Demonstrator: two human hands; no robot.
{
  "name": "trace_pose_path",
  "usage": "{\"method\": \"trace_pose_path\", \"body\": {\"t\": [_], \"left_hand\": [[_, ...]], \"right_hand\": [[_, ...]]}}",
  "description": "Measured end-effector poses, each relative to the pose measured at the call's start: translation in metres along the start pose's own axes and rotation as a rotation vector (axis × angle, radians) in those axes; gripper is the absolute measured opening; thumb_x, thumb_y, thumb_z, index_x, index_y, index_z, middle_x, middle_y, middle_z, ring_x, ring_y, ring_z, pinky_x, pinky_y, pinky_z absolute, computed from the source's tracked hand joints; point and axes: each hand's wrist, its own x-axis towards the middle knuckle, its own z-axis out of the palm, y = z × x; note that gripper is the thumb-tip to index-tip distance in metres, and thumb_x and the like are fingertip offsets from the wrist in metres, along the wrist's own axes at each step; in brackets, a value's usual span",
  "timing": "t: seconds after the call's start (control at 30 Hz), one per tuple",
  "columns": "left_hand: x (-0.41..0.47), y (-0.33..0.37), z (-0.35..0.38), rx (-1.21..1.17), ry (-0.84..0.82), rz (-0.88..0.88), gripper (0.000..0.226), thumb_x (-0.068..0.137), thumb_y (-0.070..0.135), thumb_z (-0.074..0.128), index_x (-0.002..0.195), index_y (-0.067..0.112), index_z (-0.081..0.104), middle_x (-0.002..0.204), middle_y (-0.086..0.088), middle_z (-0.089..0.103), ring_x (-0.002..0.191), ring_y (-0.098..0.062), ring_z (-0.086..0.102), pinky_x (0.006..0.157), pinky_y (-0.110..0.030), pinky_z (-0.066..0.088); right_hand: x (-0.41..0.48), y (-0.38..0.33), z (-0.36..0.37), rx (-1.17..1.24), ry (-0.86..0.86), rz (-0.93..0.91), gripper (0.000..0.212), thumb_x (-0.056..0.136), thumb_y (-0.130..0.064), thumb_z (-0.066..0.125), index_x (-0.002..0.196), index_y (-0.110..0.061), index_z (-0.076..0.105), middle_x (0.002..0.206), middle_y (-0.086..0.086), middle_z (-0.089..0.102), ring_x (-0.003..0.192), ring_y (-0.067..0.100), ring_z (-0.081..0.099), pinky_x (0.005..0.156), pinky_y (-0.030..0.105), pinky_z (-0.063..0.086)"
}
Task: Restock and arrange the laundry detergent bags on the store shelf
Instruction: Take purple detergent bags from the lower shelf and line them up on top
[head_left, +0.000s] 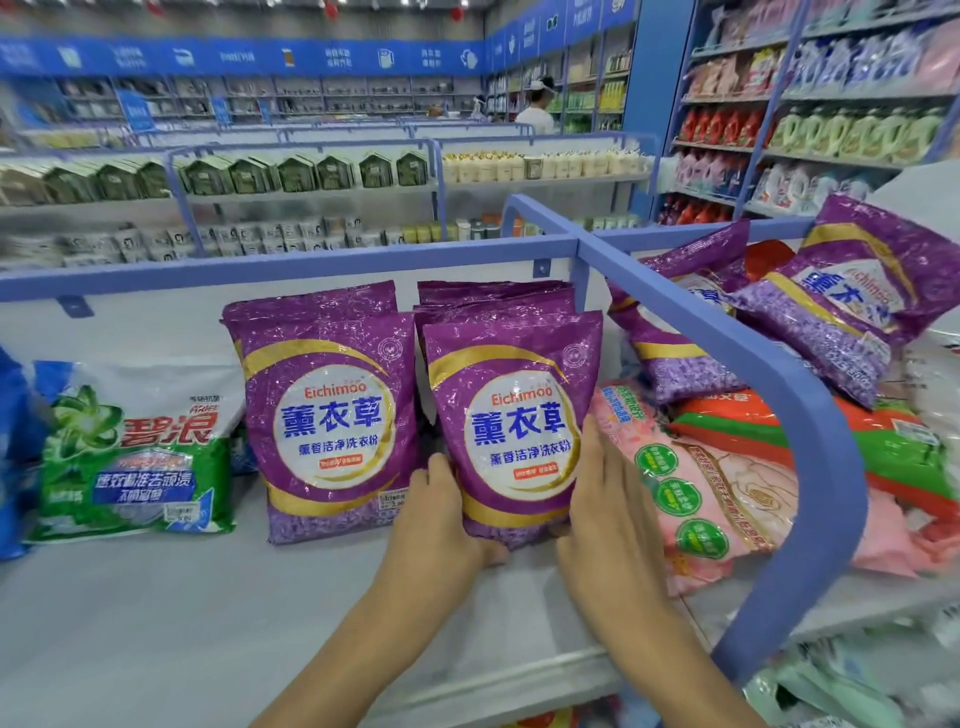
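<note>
Hands, left (441, 512) and right (605, 499), hold purple bag (511, 415); label reads Eichimoo.

I count at least four purple lavender bags upright on the shelf (156, 623): a single bag (322, 415) to the left, the front purple bag (511, 431), and at least two rear bags (493, 293) showing tops only. Also one green-and-white bag (135, 447), one blue bag (10, 457) cut by the frame edge, and two hands, my left hand (441, 519) and right hand (608, 499). Past the one divider rail (727, 343) I count at least three lying purple bags (852, 301), one orange-and-green bag (810, 431) and at least one pink bag (696, 488); the pile hides the full total.
</note>
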Motion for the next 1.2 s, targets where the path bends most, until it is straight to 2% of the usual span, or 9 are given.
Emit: {"method": "trace_pose_path", "body": {"t": [0.17,0.27,0.37,0.43,0.6,0.77,0.9,1.07,1.2], "left_hand": [[0.002,0.0,0.008,0.053,0.062,0.028,0.076,0.064,0.018,0.093,0.121,0.016,0.042,0.116,-0.003,0.047,0.11,-0.029,0.054,0.092,-0.041,0.047],[-0.003,-0.004,0.01,0.051,0.064,0.066,0.074,0.07,0.023,0.089,0.127,0.019,0.041,0.116,0.001,0.045,0.114,-0.025,0.053,0.095,-0.038,0.047],[-0.01,-0.005,0.011,-0.051,0.098,0.121,0.075,0.072,0.039,0.087,0.133,0.027,0.044,0.116,0.007,0.052,0.107,-0.012,0.053,0.08,-0.021,0.045],[-0.01,-0.004,0.01,-0.1,0.124,0.1,0.062,0.077,0.042,0.084,0.126,0.026,0.049,0.112,0.007,0.056,0.103,-0.011,0.055,0.071,-0.018,0.04],[-0.005,-0.008,0.01,-0.079,0.137,0.085,0.052,0.08,0.043,0.082,0.113,0.019,0.05,0.106,0.001,0.052,0.097,-0.017,0.054,0.073,-0.029,0.038],[-0.007,-0.013,0.006,-0.043,0.107,0.176,0.045,0.087,0.035,0.077,0.12,0.018,0.052,0.108,0.003,0.05,0.093,-0.013,0.046,0.079,-0.028,0.035],[-0.014,-0.022,-0.001,0.093,0.087,0.251,0.04,0.092,0.041,0.069,0.121,0.019,0.052,0.105,0.003,0.053,0.102,-0.017,0.053,0.079,-0.027,0.035],[-0.043,-0.028,-0.011,0.235,0.117,0.285,0.045,0.098,0.037,0.059,0.137,0.015,0.053,0.123,-0.004,0.062,0.119,-0.025,0.054,0.094,-0.035,0.045],[-0.089,-0.032,-0.014,0.309,0.157,0.224,0.054,0.101,0.041,0.056,0.147,0.014,0.049,0.142,-0.005,0.057,0.134,-0.027,0.047,0.111,-0.038,0.038]], "right_hand": [[0.003,-0.004,0.01,-0.087,0.049,-0.008,0.103,0.083,-0.004,0.072,0.162,-0.002,0.006,0.164,0.02,0.031,0.149,0.033,0.036,0.12,0.043,0.032],[-0.001,-0.002,0.003,0.0,0.011,-0.051,0.113,0.086,-0.005,0.067,0.16,-0.009,-0.018,0.171,0.014,0.006,0.157,0.028,0.017,0.124,0.038,0.023],[-0.01,-0.003,-0.008,0.261,-0.049,-0.055,0.124,0.084,-0.007,0.072,0.158,-0.031,-0.024,0.17,-0.008,-0.017,0.158,0.014,-0.004,0.12,0.027,0.017],[-0.013,-0.004,-0.004,0.41,-0.041,-0.006,0.126,0.08,-0.017,0.082,0.161,-0.036,-0.013,0.171,-0.013,-0.006,0.157,0.009,0.0,0.124,0.03,0.017],[-0.009,-0.002,0.013,0.485,0.029,0.102,0.112,0.078,-0.022,0.085,0.163,-0.025,0.011,0.167,0.001,0.025,0.155,0.018,0.022,0.121,0.049,0.032],[-0.015,-0.006,0.01,0.346,0.003,0.082,0.105,0.089,-0.03,0.077,0.165,-0.02,0.005,0.172,0.0,0.007,0.157,0.013,0.007,0.126,0.029,0.013],[-0.02,-0.005,0.004,0.299,-0.038,0.059,0.099,0.094,-0.037,0.071,0.165,-0.022,0.004,0.172,-0.003,0.001,0.158,0.013,0.004,0.125,0.034,0.017],[-0.04,-0.006,-0.014,0.322,-0.041,0.005,0.076,0.102,-0.032,0.06,0.164,-0.025,0.016,0.171,-0.006,0.01,0.157,0.013,0.01,0.126,0.036,0.021],[-0.072,0.002,-0.028,0.297,-0.115,-0.065,0.068,0.105,-0.04,0.052,0.163,-0.021,0.023,0.169,-0.005,0.02,0.156,0.012,0.015,0.124,0.028,0.015]]}}
